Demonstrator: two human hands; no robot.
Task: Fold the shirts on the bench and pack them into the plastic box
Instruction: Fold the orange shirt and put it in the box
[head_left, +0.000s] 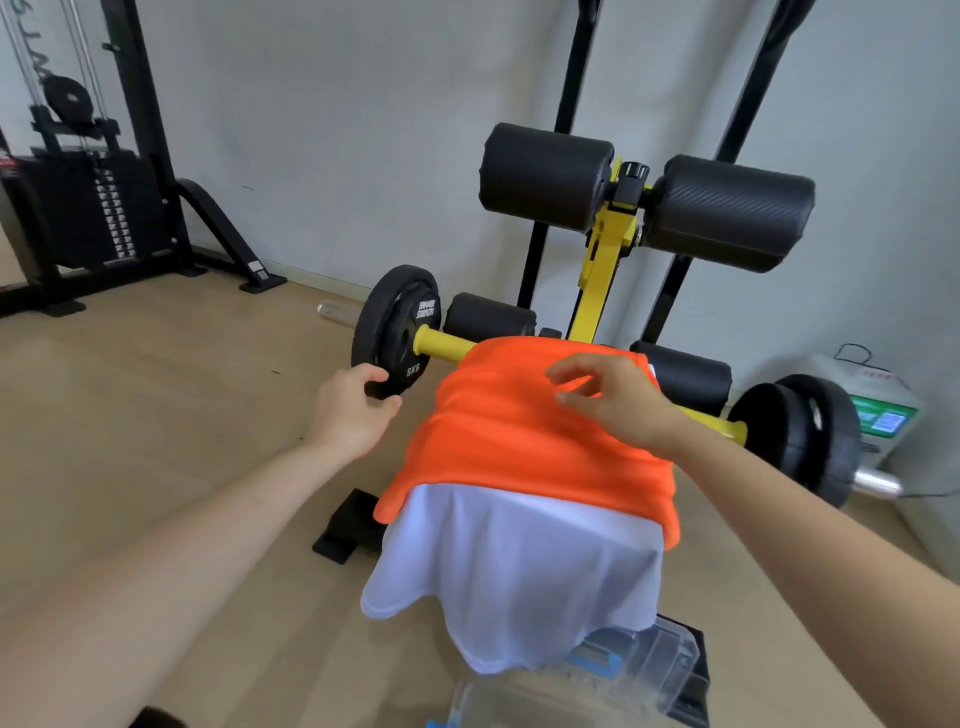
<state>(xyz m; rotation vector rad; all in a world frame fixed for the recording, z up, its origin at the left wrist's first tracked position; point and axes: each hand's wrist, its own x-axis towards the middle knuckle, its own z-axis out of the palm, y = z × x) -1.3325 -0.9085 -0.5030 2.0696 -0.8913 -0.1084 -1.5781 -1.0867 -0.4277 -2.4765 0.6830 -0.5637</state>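
Note:
An orange shirt (524, 441) lies draped over the bench, on top of a white shirt (514, 577) that hangs down toward me. A clear plastic box (613, 675) with blue latches sits at the near end, partly under the white shirt's hem. My right hand (613, 400) hovers over the far part of the orange shirt, fingers spread and loosely bent, holding nothing. My left hand (353, 410) is out to the left of the orange shirt, fingers relaxed, beside the black weight plate (395, 332). The bench pad itself is hidden by the shirts.
Yellow bars with black weight plates (810, 436) stick out on both sides of the bench. Black foam rollers (644, 202) stand on a yellow post beyond it. A cable weight machine (88, 197) stands far left, a white device (878, 410) at right on the wooden floor (156, 415).

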